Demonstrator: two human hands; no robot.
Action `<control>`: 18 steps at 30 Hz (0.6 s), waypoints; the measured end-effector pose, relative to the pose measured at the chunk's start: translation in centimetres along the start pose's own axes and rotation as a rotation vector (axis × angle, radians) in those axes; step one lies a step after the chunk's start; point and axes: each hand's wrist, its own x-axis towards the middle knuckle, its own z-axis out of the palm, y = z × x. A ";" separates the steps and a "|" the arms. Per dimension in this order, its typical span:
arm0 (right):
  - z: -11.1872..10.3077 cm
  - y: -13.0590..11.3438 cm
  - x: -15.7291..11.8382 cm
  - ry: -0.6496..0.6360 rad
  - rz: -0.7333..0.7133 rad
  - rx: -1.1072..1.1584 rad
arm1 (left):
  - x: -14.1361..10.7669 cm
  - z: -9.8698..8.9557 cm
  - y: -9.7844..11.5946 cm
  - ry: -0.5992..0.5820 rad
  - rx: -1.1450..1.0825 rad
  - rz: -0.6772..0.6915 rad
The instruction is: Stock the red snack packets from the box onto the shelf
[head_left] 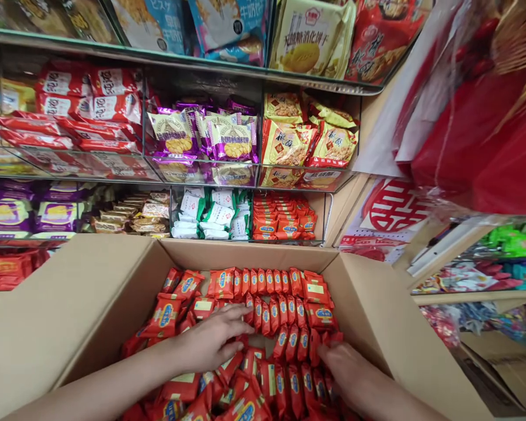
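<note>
A large open cardboard box [254, 255] holds many small red packets [269, 280], some standing in rows, others lying loose at the left and front. Over the middle of the box, my left hand [217, 338] has its fingers spread, with the fingertips at the left end of the second row. My right hand [348, 365] is at the right side, its fingers around the right end of the third row, touching a red packet [314, 346]. Its fingertips are partly hidden among the packets.
Shelves [201, 65] of wrapped biscuits stand behind the box, with orange-red packets [284, 217] in the lowest right compartment. Red decorations [477, 128] hang at the upper right. The box flaps [403, 310] spread outward. More shelves with bagged goods [477, 272] are at the right.
</note>
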 end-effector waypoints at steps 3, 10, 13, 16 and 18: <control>-1.7 0.4 0.3 0.115 -0.004 0.124 | 0.2 0.5 -0.3 0.083 -0.207 -0.052; -6.5 -4.7 4.7 0.506 -0.140 1.117 | 1.4 0.4 2.4 0.134 -1.263 -0.143; -5.0 -6.8 6.3 0.472 -0.151 1.322 | 1.4 0.1 2.8 0.162 -1.403 -0.196; -3.5 -7.4 6.8 0.406 -0.121 1.352 | 1.1 0.0 2.7 0.198 -1.407 -0.298; -3.0 -7.1 6.6 0.381 -0.087 1.374 | 0.9 0.0 2.7 0.202 -1.442 -0.342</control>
